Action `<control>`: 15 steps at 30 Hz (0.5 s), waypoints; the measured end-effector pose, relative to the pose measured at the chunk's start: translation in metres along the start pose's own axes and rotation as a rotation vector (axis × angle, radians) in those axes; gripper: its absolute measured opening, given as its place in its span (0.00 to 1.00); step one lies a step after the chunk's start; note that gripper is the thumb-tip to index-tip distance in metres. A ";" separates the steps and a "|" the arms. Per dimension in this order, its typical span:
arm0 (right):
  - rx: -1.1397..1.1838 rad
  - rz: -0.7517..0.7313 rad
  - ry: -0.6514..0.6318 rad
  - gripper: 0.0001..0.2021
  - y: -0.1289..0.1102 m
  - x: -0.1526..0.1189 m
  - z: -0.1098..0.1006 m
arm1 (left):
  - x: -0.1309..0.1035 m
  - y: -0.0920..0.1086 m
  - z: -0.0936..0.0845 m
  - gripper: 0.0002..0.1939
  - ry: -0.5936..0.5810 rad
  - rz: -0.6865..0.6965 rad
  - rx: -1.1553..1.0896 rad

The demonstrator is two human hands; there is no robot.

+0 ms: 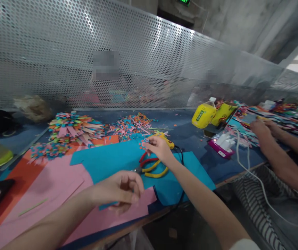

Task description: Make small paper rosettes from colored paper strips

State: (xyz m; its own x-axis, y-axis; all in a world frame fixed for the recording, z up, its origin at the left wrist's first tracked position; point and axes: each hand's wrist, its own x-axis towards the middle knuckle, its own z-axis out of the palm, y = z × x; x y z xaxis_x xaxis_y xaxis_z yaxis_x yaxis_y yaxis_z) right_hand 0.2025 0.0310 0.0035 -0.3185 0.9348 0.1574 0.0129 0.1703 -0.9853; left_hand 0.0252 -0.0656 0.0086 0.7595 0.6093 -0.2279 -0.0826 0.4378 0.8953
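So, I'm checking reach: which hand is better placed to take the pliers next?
Probably the left hand: it looks empty near the pliers, while the right hand pinches a small paper piece.

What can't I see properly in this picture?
Head view:
Yellow tool: partly hidden behind the right hand.
Paper bit: too small to make out its exact shape, partly covered by that hand.
Shapes behind the mesh: screened by it and blurred.
Black object: cut off by the left edge.

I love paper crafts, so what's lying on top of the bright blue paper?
Yellow-handled pliers and a red handle lie on the blue paper. The right hand and forearm block some of it; anything beneath them is hidden.
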 end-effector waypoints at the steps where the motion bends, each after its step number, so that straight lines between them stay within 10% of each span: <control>1: 0.016 0.007 0.010 0.17 -0.001 0.000 0.000 | -0.001 -0.001 0.001 0.07 -0.025 -0.030 0.026; 6: 0.111 0.002 0.015 0.18 -0.002 0.001 0.002 | -0.006 -0.001 -0.005 0.10 -0.119 -0.182 0.129; 11: 0.197 -0.012 0.190 0.20 -0.003 0.003 -0.003 | -0.007 0.004 -0.010 0.10 -0.658 -0.469 0.264; 15: 0.272 -0.040 0.264 0.22 -0.004 0.006 -0.009 | 0.005 0.000 -0.012 0.20 -0.848 -0.206 0.274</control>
State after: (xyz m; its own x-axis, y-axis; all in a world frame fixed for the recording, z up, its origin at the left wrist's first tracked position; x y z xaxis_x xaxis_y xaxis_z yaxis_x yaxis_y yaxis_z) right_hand 0.2090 0.0389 0.0087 -0.0581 0.9833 0.1726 -0.2582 0.1523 -0.9540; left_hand 0.0211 -0.0551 0.0029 0.9707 -0.2004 -0.1328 0.1810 0.2460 0.9522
